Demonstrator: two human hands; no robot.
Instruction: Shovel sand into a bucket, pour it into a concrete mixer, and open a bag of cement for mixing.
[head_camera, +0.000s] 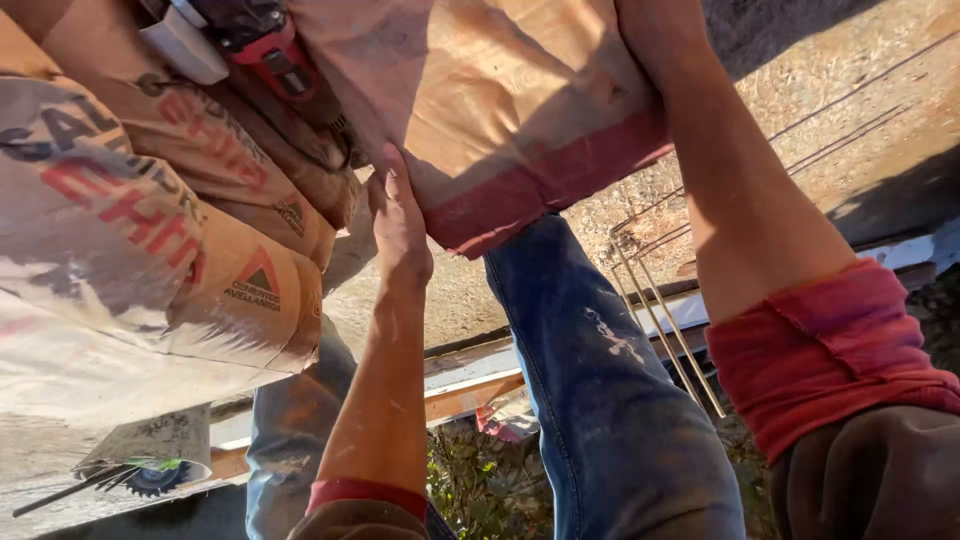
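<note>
Brown paper sacks (130, 260) fill the left of the frame, stacked. At top centre you hold another tan sack (520, 110) with a red band. Your left hand (398, 222) presses flat against its lower edge; your right hand is hidden behind it, so I cannot tell its grip. Thin steel rods (665, 325) lie lower right.

Red sleeves (820, 350) are seen rolled up under a brown outer layer on both bare forearms. Faded blue denim jeans (600, 400), smeared with pale dust, are worn.
</note>
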